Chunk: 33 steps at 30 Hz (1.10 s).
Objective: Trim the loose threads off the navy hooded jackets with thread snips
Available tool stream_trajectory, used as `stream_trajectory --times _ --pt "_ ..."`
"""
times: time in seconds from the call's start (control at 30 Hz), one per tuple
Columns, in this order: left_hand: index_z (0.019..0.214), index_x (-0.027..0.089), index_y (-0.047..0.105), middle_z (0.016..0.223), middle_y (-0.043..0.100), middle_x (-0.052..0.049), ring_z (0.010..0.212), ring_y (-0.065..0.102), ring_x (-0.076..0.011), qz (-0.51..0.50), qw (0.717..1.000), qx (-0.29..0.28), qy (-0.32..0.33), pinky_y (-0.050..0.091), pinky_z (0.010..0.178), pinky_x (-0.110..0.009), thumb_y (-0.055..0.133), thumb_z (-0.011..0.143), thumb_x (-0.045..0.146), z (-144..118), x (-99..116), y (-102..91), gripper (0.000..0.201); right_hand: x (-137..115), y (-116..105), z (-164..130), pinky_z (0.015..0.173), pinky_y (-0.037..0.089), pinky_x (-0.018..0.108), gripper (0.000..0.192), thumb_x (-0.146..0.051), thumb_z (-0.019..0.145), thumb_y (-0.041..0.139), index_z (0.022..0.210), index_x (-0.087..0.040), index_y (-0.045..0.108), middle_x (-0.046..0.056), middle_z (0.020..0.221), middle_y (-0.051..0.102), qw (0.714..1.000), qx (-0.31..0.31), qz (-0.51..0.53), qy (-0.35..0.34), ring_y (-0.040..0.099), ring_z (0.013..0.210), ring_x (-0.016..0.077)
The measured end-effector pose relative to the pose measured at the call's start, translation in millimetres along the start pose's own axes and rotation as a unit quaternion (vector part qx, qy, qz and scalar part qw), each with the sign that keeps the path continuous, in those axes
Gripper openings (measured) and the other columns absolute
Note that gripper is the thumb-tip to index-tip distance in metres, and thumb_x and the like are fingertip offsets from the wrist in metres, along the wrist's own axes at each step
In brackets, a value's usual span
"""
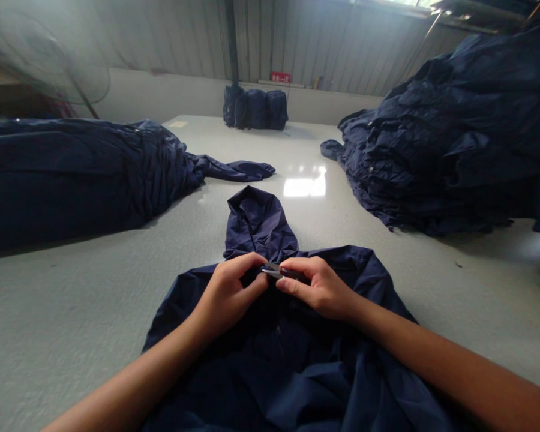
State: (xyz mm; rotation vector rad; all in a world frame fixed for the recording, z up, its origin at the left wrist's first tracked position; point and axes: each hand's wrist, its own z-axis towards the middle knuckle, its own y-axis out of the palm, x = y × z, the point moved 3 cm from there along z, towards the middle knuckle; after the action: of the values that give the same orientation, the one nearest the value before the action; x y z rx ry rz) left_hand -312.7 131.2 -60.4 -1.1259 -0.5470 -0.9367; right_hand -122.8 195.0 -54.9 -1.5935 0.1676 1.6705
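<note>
At the desk (72, 312), left hand (227, 294) pinches the navy hooded garment (270, 360) collar while right hand (317, 288) grips small snips (274, 271), apparently trimming threads; the next cut needs taut fabric.

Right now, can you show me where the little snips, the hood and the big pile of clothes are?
snips (272, 271), head view, on the metal blades between the hands.
hood (258, 222), head view, middle of its cloth.
big pile of clothes (450, 150), head view, middle of the stack at right.

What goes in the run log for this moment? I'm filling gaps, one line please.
left hand: pinching jacket at neck | right hand: holding snips | hood: flat on table | piles: both sides
</note>
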Motion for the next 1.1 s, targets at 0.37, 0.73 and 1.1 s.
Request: stream_trajectory --times 0.37,0.73,1.1 --pt "0.096 0.019 0.074 0.087 0.077 0.001 0.079 0.069 -0.016 0.008 1.0 0.008 0.007 0.049 0.074 -0.026 0.063 0.096 0.022 0.4 -1.6 0.2 0.011 1.9 3.2 -0.7 0.071 0.043 0.027 0.028 -0.043 0.102 0.068 0.099 -0.015 0.074 0.002 0.084 0.066 0.998 0.013 -0.043 -0.037 0.058 0.076 0.0157" --pt "0.096 0.019 0.073 0.089 0.078 0.0 0.081 0.071 -0.0171 0.026 0.999 0.007 0.018 0.049 0.076 -0.027 0.064 0.095 0.02 1.4 0.3 -0.2 0.009 1.5 4.2 -1.2 0.068 0.042 0.028 0.029 -0.043 0.104 0.066 0.098 -0.015 0.073 0.002 0.083 0.067 0.996 0.016 -0.067 -0.049 0.058 0.073 0.0153" --pt "0.098 0.019 0.073 0.089 0.076 0.001 0.081 0.069 -0.016 0.025 1.0 0.003 0.0 0.047 0.077 -0.028 0.063 0.096 0.024 -0.5 -3.0 0.3 0.011 1.0 4.2 -1.7 0.066 0.041 0.028 0.026 -0.038 0.105 0.063 0.094 -0.016 0.073 0.001 0.081 0.067 0.997 0.023 -0.05 -0.059 0.058 0.072 0.0148"
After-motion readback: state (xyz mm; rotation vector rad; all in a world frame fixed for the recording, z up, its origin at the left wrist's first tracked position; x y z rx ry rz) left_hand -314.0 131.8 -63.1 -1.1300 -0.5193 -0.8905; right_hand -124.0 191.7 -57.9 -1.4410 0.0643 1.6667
